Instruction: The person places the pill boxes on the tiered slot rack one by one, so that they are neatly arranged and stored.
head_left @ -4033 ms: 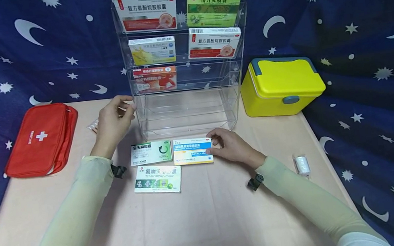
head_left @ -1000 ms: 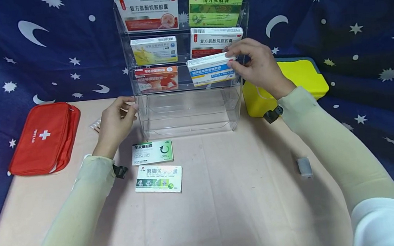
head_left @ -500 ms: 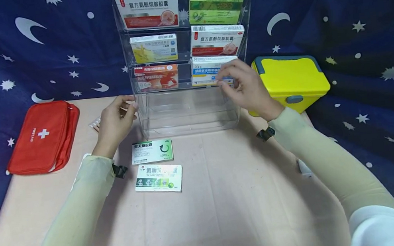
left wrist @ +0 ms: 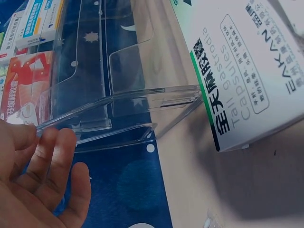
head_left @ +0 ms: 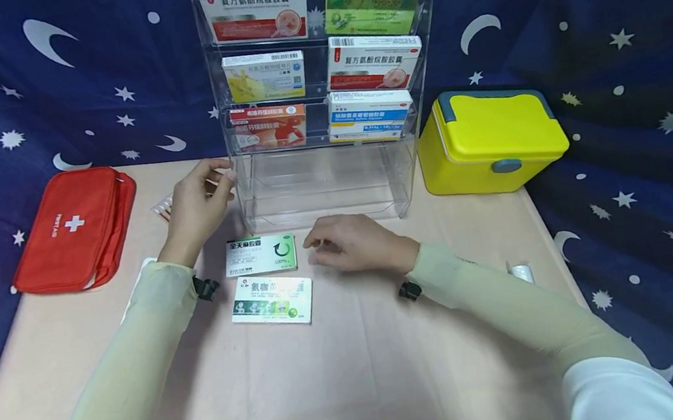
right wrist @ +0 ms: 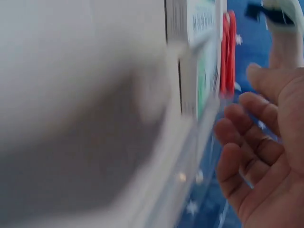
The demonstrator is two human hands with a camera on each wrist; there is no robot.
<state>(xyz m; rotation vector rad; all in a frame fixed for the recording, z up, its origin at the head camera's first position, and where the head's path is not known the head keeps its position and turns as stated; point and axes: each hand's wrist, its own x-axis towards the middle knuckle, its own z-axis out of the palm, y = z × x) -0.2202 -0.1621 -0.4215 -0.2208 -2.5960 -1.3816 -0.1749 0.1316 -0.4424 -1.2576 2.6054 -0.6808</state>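
A clear acrylic rack (head_left: 321, 184) stands at the back of the table with several medicine boxes on its upper shelves. A blue and white box (head_left: 369, 114) sits on the third shelf at the right. My left hand (head_left: 210, 182) rests with relaxed fingers against the rack's left edge; in the left wrist view, the left hand (left wrist: 42, 180) touches the rack (left wrist: 118, 99). My right hand (head_left: 327, 242) hovers low over the table, loosely curled and holding nothing, just right of a green and white box (head_left: 260, 254). Another box (head_left: 272, 301) lies below it.
A red first-aid pouch (head_left: 70, 228) lies at the left. At the right stands a yellow lidded case (head_left: 492, 142). A small white roll (head_left: 522, 272) sits near the table's right edge, and a blister pack (head_left: 160, 208) lies behind my left hand. The right wrist view is blurred.
My right hand carried the blue and white box from the table up to the rack's third shelf, let it go, and came back down beside the green and white box. The left hand stayed put.
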